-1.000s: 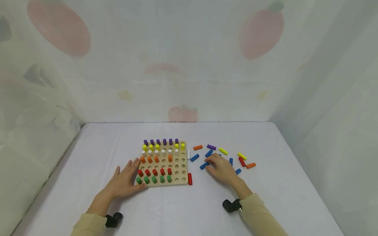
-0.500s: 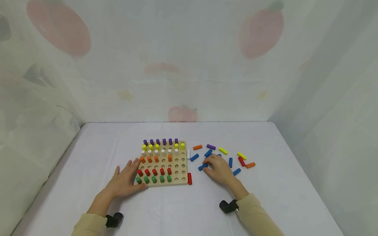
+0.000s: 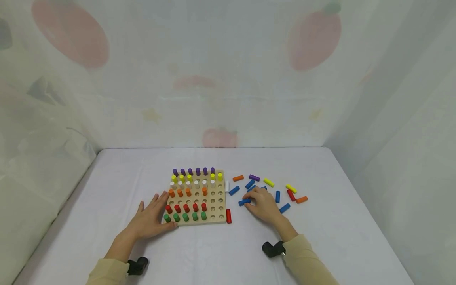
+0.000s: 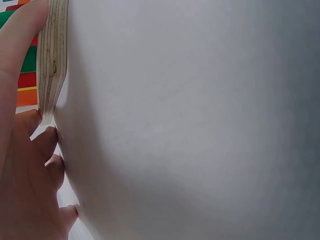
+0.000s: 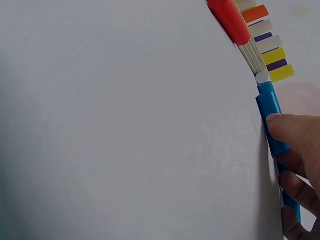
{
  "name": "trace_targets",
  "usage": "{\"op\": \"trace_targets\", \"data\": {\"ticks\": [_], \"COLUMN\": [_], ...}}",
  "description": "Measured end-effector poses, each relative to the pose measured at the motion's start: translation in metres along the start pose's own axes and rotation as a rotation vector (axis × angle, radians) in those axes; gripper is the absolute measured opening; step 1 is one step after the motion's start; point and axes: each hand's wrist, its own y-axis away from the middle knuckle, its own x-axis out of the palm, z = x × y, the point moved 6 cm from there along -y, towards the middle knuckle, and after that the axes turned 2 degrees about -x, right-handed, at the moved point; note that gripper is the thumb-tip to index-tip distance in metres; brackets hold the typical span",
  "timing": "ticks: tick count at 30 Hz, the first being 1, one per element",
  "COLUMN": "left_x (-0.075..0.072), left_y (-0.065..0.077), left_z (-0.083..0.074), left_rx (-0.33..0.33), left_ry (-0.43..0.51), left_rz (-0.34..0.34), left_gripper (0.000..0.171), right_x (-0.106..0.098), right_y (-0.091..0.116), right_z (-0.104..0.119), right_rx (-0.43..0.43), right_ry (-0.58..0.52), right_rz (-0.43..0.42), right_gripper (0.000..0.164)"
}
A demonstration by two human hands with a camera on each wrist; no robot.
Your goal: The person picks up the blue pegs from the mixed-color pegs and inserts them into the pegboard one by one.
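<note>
A wooden pegboard (image 3: 217,204) stands left of the table's middle, with rows of purple, yellow, white, orange, red and green pegs in its holes. My left hand (image 3: 151,219) rests at its near left corner, fingers spread. The thumb touches the front edge and the fingertips reach the left side; in the left wrist view the thumb lies along the board's edge (image 4: 52,60). To the right of the board, my right hand (image 3: 265,204) pinches a blue peg (image 3: 243,202) between thumb and fingers, low over the table. The right wrist view shows the thumb on this blue peg (image 5: 268,103).
Several other loose blue pegs (image 3: 234,190) lie around the right hand. Loose orange (image 3: 238,178), purple (image 3: 254,177), yellow (image 3: 268,182) and red pegs (image 3: 291,194) are scattered beyond it. A red peg (image 3: 228,216) and a white peg (image 3: 227,187) lie against the board's right side.
My right hand has shifted slightly left, bringing the blue peg it pinches along. Some loose blue pegs beside it have moved a little. The left hand and the board stay put.
</note>
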Motion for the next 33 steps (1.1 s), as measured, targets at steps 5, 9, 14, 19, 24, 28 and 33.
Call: {"op": "trace_targets", "data": {"ticks": [5, 9, 14, 19, 24, 28, 33], "left_x": [-0.001, -0.001, -0.002, -0.002, -0.002, -0.003, -0.003], "left_y": [0.000, 0.000, 0.001, 0.001, 0.002, 0.002, 0.001], "left_z": [-0.001, -0.001, -0.002, -0.003, -0.003, -0.003, -0.003], "left_rx": [-0.001, -0.005, -0.008, -0.007, -0.006, -0.003, -0.002], "left_ry": [0.000, 0.002, 0.004, 0.013, 0.014, 0.012, 0.015], "left_rz": [-0.001, 0.001, 0.003, 0.005, 0.003, -0.002, -0.005], "left_gripper": [0.109, 0.109, 0.109, 0.108, 0.108, 0.108, 0.108], "right_x": [0.000, 0.001, 0.002, 0.001, 0.000, -0.002, -0.002], "right_y": [0.000, -0.001, -0.001, 0.000, 0.000, -0.001, -0.003], "right_z": [0.001, 0.000, -0.001, -0.001, 0.003, 0.008, 0.009], "right_rx": [0.015, 0.030, 0.041, 0.049, 0.057, 0.047, 0.058], "right_ry": [-0.028, -0.040, -0.045, -0.054, -0.053, -0.056, -0.066], "right_rz": [0.009, 0.010, 0.017, 0.018, 0.029, 0.038, 0.040], "right_gripper": [0.014, 0.014, 0.013, 0.014, 0.014, 0.013, 0.013]}}
